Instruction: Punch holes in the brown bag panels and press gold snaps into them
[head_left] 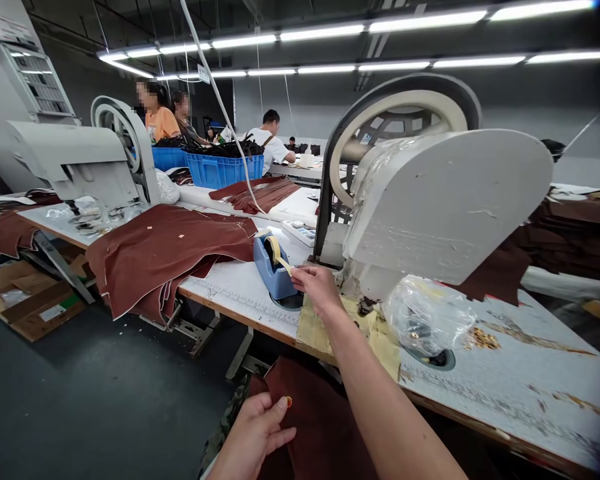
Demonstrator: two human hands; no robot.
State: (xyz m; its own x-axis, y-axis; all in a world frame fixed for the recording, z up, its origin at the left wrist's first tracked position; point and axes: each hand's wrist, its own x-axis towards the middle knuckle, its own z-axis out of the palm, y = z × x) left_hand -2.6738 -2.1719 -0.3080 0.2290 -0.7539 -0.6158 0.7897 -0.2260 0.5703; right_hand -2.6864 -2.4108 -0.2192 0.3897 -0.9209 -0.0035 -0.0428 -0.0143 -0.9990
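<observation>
My right hand (pixel 317 288) reaches across the white work table (pixel 510 380) and pinches the end of a strip of yellow tape (pixel 281 261). The tape runs from a blue tape dispenser (pixel 275 268) standing on the tabletop. Low in view, my left hand (pixel 253 435) sits over a dark brown leather piece (pixel 320 420) held near my lap. A small orange-gold piece (pixel 289 402) shows at its fingertips. Beyond my right wrist lies a crumpled clear plastic bag (pixel 427 317).
A large white machine head (pixel 445 207) rises right of the dispenser, with a second machine (pixel 80 160) to the left. Brown leather panels (pixel 170 257) lie on the table. Blue crates (pixel 225 170) and several seated co-workers (pixel 270 137) are farther back. Cardboard (pixel 25 300) lies on the floor.
</observation>
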